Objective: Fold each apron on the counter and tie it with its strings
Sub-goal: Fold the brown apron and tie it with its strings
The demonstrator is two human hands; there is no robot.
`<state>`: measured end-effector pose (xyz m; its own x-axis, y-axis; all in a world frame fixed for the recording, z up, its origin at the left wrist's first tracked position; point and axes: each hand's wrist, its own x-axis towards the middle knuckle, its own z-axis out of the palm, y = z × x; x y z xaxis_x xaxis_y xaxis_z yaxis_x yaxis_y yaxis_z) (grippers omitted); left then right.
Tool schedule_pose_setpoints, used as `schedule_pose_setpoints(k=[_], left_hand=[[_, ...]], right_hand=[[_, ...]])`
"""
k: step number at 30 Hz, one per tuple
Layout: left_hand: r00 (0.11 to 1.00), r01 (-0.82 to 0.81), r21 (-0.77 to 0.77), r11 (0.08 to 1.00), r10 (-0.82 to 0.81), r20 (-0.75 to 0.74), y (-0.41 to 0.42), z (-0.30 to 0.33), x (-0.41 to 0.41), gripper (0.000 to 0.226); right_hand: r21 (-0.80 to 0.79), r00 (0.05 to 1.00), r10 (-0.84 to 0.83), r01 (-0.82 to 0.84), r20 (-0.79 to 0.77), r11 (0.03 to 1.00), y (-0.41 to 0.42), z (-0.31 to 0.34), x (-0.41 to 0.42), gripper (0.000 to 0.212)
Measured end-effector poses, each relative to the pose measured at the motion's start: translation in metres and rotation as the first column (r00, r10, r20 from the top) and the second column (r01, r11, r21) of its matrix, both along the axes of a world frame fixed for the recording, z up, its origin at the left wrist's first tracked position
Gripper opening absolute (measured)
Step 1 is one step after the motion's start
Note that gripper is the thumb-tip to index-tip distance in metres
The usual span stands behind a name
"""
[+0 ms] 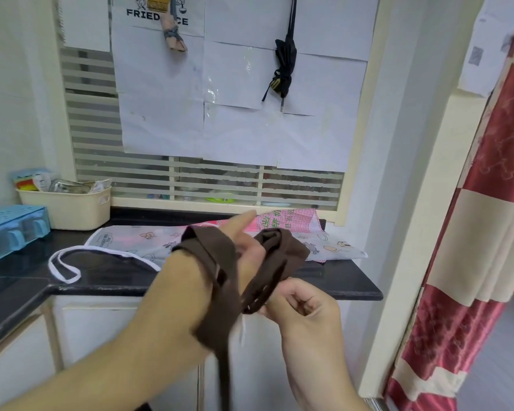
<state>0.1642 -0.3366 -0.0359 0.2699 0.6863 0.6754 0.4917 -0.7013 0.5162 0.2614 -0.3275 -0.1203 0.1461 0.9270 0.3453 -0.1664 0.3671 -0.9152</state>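
A black counter point(339, 280) runs under a window covered with white paper sheets point(235, 84). On the counter, at 12 o'clock from the hands, lies a flat printed apron point(161, 241) with a white strap point(64, 271); a pink checked cloth point(288, 222) is behind it. The brown apron point(282, 247) is held above the counter edge. The left hand point(244, 256) grips its bundle, forefinger straight, brown strings point(217, 256) around the wrist. The right hand point(306, 307), at 4 o'clock, pinches the string end.
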Motion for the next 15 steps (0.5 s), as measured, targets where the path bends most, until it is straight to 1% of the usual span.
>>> schedule_pose_setpoints(k=[1,2,3,5,6,7,8,9,10,11,12,13,15], left_hand=[[0.999,0.009,-0.043,0.999,-0.007,0.048,-0.015,-0.005,-0.027,0.054],[0.977,-0.182,-0.126,0.975,0.195,0.090,-0.004,-0.007,-0.056,0.042],[0.967,-0.233,-0.167,0.958,0.247,0.065,0.001,-0.012,-0.071,0.035],[0.966,-0.258,-0.328,0.909,0.242,-0.089,0.018,-0.012,-0.088,0.017],[0.956,-0.284,-0.411,0.866,0.225,-0.186,0.027,-0.010,-0.088,0.016],[0.941,-0.312,-0.444,0.840,0.209,-0.267,0.034,-0.012,-0.088,0.028],[0.933,-0.311,-0.495,0.811,0.161,-0.323,0.040,-0.015,-0.092,0.042],[0.933,-0.303,-0.557,0.773,0.122,-0.338,0.041,-0.016,-0.095,0.054],[0.953,-0.267,-0.646,0.715,0.094,-0.289,0.037,-0.017,-0.095,0.060],[0.979,-0.193,-0.742,0.642,0.073,-0.192,0.032,-0.017,-0.095,0.061],[0.995,-0.095,-0.802,0.590,0.032,-0.094,0.030,-0.018,-0.094,0.059],[0.997,-0.029,-0.813,0.582,-0.042,-0.066,0.028,-0.017,-0.095,0.055],[0.981,-0.004,-0.794,0.608,-0.151,-0.121,0.027,-0.018,-0.099,0.035]], right_hand=[[-0.014,0.999,0.023,-0.024,-0.048,1.000,0.001,-0.002,-0.001,0.026],[-0.045,0.994,0.045,-0.050,-0.104,0.998,0.002,-0.005,-0.001,0.023],[-0.079,0.985,0.065,-0.078,-0.162,0.994,0.002,-0.006,-0.001,0.021],[-0.127,0.970,0.100,-0.130,-0.223,0.983,0.002,-0.009,-0.002,0.019],[-0.148,0.962,0.119,-0.159,-0.246,0.976,0.000,-0.009,-0.003,0.019],[-0.169,0.953,0.135,-0.186,-0.271,0.968,-0.002,-0.008,-0.004,0.018],[-0.193,0.946,0.141,-0.202,-0.291,0.960,-0.004,-0.008,-0.004,0.017],[-0.209,0.941,0.142,-0.212,-0.306,0.955,-0.004,-0.007,-0.005,0.017],[-0.217,0.939,0.140,-0.214,-0.314,0.953,-0.004,-0.008,-0.004,0.018],[-0.218,0.937,0.138,-0.215,-0.321,0.952,-0.003,-0.009,-0.003,0.020],[-0.222,0.938,0.130,-0.208,-0.323,0.953,-0.002,-0.010,-0.001,0.023],[-0.225,0.937,0.128,-0.208,-0.326,0.952,-0.002,-0.011,-0.001,0.023],[-0.236,0.935,0.142,-0.226,-0.326,0.945,-0.001,-0.013,-0.001,0.020]])
